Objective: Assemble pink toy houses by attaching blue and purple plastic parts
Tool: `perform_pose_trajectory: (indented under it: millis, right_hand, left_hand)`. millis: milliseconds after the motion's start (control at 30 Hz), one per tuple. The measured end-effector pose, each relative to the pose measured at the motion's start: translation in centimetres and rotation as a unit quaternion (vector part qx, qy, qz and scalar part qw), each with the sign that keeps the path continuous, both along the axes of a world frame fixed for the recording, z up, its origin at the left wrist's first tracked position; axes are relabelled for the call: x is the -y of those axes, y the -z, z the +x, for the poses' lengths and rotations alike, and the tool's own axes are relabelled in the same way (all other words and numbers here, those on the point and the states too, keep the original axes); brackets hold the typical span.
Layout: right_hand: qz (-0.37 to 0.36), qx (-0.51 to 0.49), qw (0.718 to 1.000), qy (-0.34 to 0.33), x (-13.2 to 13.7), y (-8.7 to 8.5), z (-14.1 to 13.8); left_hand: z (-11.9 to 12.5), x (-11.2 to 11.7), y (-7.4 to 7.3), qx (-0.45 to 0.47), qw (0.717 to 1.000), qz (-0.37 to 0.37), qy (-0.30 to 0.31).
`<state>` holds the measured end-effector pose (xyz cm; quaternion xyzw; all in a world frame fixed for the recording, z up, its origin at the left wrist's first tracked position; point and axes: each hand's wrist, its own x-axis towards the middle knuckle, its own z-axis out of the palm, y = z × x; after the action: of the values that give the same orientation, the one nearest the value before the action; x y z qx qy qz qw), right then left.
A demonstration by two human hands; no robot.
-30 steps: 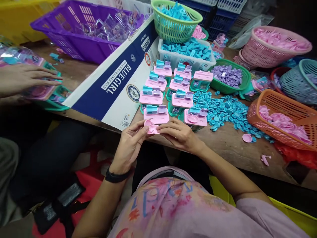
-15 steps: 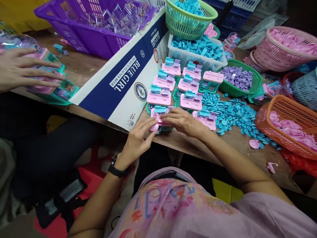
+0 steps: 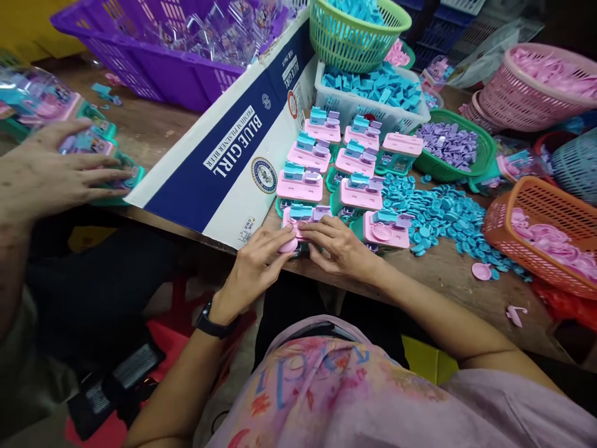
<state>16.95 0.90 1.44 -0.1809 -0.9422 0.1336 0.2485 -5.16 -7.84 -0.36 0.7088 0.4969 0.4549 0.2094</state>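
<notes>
My left hand (image 3: 261,261) pinches a small round pink piece (image 3: 288,244) against the front of the nearest pink-and-green toy unit (image 3: 305,216) at the table's front edge. My right hand (image 3: 338,246) lies over the same toy unit, fingers curled on its pink top. Several more toy units (image 3: 355,186) with blue and lilac parts stand in rows right behind it. Loose blue caps (image 3: 438,214) are heaped to the right of the rows.
A co-worker's hand (image 3: 51,174) rests on packaged toys at the left. A Blue Girl cardboard sheet (image 3: 233,149) leans between us. Behind stand a purple crate (image 3: 153,56), green basket (image 3: 357,34), white tray of blue parts (image 3: 373,93), orange basket (image 3: 541,230) and pink basket (image 3: 532,87).
Both my hands moved from in front of the table edge onto the nearest toy unit, bringing the pink piece to it. The co-worker's hand shifted over the packaged toys.
</notes>
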Motion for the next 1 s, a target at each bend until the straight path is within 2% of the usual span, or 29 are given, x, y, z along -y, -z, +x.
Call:
perform_pose_trajectory:
  millis: [67, 133, 233, 300, 367, 433, 567, 667, 767, 867, 933, 1000]
  right_hand:
    - [-0.037, -0.028, 0.999, -0.004, 0.0, -0.4, 0.0]
    - [-0.082, -0.055, 0.995, -0.014, -0.1, -1.0, 0.1]
    - [-0.089, -0.102, 0.991, 0.02, -0.1, -2.1, -0.4]
    - [-0.05, -0.117, 0.991, 0.033, -0.3, -2.9, -1.3]
    - [-0.007, -0.111, 0.994, 0.007, -1.0, -3.5, -2.4]
    - [0.018, -0.102, 0.994, -0.027, -2.3, -4.1, -3.5]
    - [0.004, -0.06, 0.993, -0.099, -6.0, -5.3, -4.7]
    - [-0.009, -0.024, 0.992, -0.124, -8.1, -6.4, -5.1]
    - [0.004, -0.01, 0.996, -0.091, -9.1, -6.9, -5.3]
    - [0.027, -0.004, 0.999, -0.042, -9.3, -6.6, -5.4]
    - [0.043, 0.012, 0.999, -0.014, -9.4, -6.2, -5.4]
    - [0.071, 0.063, 0.995, 0.013, -9.6, -5.8, -5.7]
  left_hand:
    - [0.1, 0.1, -0.3, 0.078, 0.995, -0.053, -0.015]
    - [0.4, 0.0, -0.6, 0.217, 0.97, -0.103, -0.043]
    - [1.0, -0.8, -1.4, 0.424, 0.892, -0.144, -0.064]
    - [1.2, -1.7, -2.0, 0.499, 0.849, -0.164, -0.061]
    - [1.1, -2.8, -2.5, 0.537, 0.823, -0.18, -0.049]
    - [0.7, -3.9, -3.0, 0.558, 0.809, -0.184, -0.031]
    - [-0.6, -6.2, -3.5, 0.57, 0.793, -0.217, 0.01]
    - [-1.5, -8.1, -3.7, 0.571, 0.777, -0.266, 0.01]
    - [-2.0, -9.8, -4.0, 0.562, 0.773, -0.294, 0.008]
    - [-2.2, -10.6, -4.1, 0.523, 0.794, -0.307, 0.041]
    - [-2.3, -10.5, -3.8, 0.472, 0.829, -0.3, 0.029]
    - [-2.3, -10.3, -3.1, 0.394, 0.887, -0.236, -0.041]
